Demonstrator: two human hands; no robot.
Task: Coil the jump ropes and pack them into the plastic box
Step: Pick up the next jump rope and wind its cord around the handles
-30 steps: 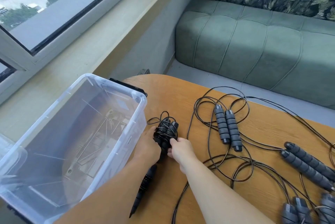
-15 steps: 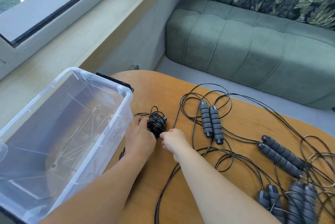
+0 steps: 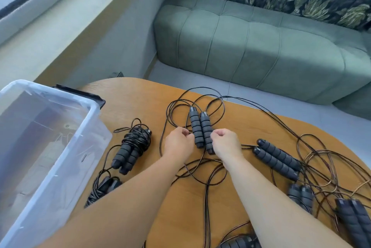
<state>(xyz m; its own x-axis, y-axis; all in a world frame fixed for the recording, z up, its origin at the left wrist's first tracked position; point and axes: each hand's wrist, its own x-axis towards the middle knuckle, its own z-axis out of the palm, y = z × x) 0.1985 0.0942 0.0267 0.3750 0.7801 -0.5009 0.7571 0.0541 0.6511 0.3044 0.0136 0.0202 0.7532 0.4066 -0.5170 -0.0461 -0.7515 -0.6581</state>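
Flanking a pair of dark grey ridged foam jump-rope handles that lie side by side on the rounded wooden table, both hands have their fingers curled: the left hand sits just left of the pair and the right hand just right, touching or nearly touching it; whether either pinches the thin black cord cannot be told. A coiled jump rope, cord wound round its handles, lies between the left hand and the clear plastic storage box, which stands at the table's left edge with its open top free. Loose cords and more handle pairs crowd the right side, reaching the table's rim near the green tufted sofa
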